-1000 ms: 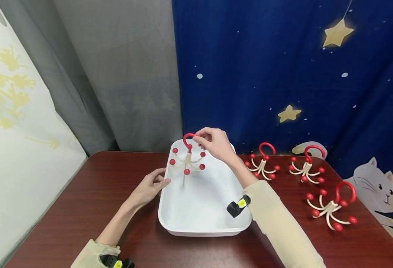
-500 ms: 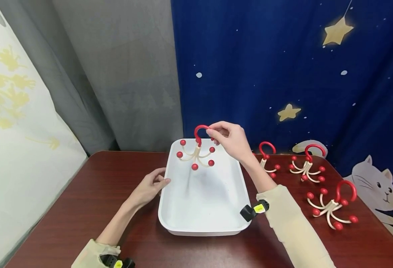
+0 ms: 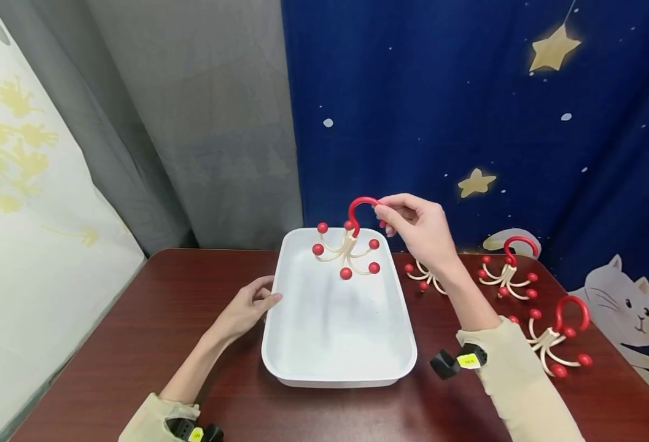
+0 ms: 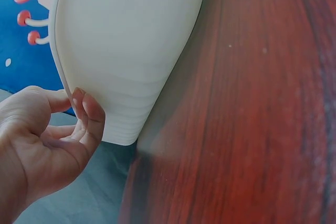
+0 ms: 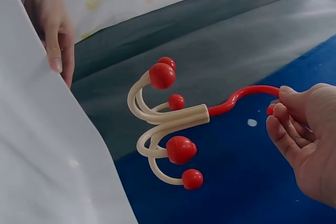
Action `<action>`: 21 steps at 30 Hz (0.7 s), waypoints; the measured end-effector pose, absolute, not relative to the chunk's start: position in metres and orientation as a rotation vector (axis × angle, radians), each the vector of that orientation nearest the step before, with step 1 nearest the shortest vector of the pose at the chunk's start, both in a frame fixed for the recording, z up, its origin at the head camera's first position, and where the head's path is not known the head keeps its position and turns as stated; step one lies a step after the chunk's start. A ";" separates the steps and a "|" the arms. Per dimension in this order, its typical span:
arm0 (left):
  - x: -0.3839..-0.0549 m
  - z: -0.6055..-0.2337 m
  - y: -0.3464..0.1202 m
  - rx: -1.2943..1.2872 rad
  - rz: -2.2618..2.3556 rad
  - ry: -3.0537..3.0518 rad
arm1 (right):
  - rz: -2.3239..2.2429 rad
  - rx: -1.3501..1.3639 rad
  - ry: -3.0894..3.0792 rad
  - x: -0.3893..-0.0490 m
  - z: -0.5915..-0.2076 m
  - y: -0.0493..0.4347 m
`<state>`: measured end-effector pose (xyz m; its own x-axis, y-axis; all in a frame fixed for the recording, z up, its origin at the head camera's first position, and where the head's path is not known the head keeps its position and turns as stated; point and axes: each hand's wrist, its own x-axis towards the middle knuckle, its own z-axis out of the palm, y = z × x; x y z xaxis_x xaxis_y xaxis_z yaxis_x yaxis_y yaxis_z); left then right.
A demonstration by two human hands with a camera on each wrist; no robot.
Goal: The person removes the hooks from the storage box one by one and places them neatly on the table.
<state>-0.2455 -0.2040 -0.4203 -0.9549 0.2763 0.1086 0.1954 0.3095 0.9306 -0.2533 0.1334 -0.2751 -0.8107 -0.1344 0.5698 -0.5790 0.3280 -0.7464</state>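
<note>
My right hand [image 3: 420, 230] pinches the red hook of a multi-arm hanger [image 3: 347, 245], whose cream arms curve up to red ball tips. The hanger hangs upright above the far part of a white tray [image 3: 338, 331], apart from it. In the right wrist view, thumb and fingers grip the hook's end, and the hanger [image 5: 178, 116] shows whole. At the tray's left edge, my left hand [image 3: 248, 307] holds the rim. The left wrist view shows its thumb and fingers pinching the tray wall [image 4: 126, 40].
Similar hangers stand on the right of the brown table [image 3: 191, 288]: one [image 3: 426, 277] partly behind my right hand and forearm, another [image 3: 505, 276] at the back right, and a third [image 3: 547, 344] nearer, partly hidden by my sleeve. Curtains [image 3: 379, 110] hang behind.
My right hand has moved right and slightly up, carrying the hanger from the tray's far left toward its far middle. The left hand stays on the rim.
</note>
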 end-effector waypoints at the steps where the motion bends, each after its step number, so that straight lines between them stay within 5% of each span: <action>1: -0.246 -0.421 -0.204 0.451 1.753 2.478 | 1.475 0.629 -2.186 -0.251 -0.274 0.136; 21: -0.246 -0.422 -0.204 0.458 1.721 2.501 | 1.299 0.476 -2.175 -0.207 -0.272 0.212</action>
